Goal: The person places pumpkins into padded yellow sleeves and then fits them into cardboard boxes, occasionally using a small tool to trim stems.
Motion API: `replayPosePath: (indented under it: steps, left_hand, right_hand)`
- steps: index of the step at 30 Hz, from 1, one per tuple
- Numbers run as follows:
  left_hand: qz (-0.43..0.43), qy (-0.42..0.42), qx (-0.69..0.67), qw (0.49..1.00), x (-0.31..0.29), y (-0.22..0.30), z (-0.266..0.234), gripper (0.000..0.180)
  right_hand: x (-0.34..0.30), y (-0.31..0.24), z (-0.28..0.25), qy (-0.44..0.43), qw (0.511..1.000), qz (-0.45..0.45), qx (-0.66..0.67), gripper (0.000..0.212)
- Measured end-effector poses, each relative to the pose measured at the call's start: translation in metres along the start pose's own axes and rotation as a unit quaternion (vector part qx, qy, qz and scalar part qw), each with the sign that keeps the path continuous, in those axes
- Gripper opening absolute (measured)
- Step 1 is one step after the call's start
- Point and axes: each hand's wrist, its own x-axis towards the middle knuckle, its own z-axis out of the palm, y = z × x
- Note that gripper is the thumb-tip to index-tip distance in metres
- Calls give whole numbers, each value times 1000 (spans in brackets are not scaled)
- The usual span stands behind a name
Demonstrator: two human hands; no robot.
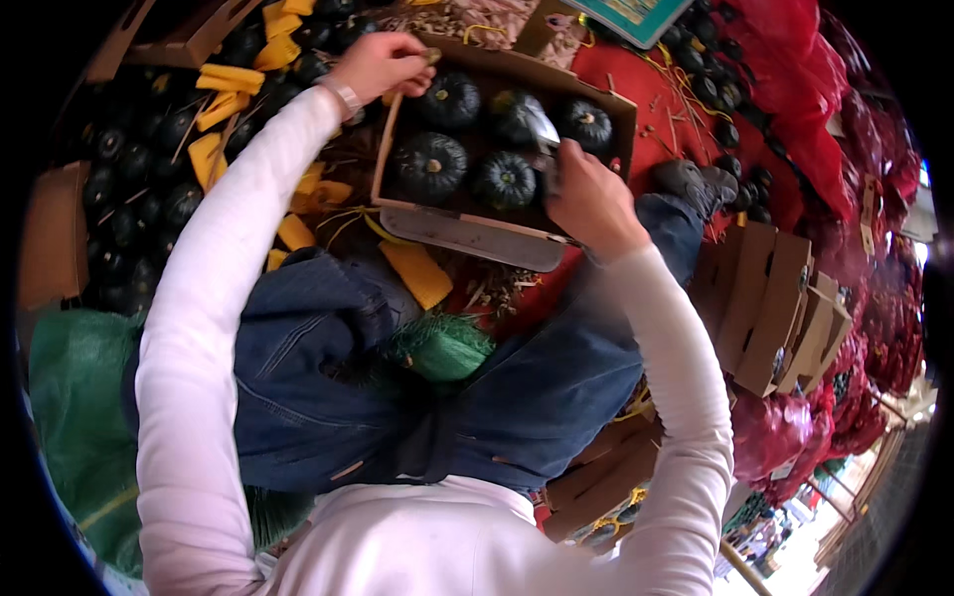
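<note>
An open cardboard box (382, 149) in front of me holds several dark green pumpkins (431, 164) in two rows. At the box's far left corner, my left hand (380, 68) is closed in a pinch on a small greenish-brown stub (430, 57). Over the right part of the box, my right hand (594, 202) grips a tool with a shiny metal blade (543, 127). Its blade end is beside the far middle pumpkin (514, 114). The palm and fingers hide most of the handle, so its exact kind is unclear.
Under the box's near side lies a grey tray (467, 238). Many loose dark pumpkins (119, 214) and yellow foam pieces (235, 77) lie to the left. Cardboard boxes (750, 308) are stacked at right beside red net sacks (865, 268). Green sacking (79, 397) covers the lower left.
</note>
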Motion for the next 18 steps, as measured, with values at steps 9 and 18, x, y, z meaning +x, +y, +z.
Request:
replayPosePath:
  steps: [9,18]
  left_hand:
    - [128,-91,68,985,62,12,109,11]
    - [212,19,375,902,118,-21,200,17]
  right_hand:
    - [3,106,9,65,965,5,-253,42]
    - [39,109,11,59,968,-45,-239,17]
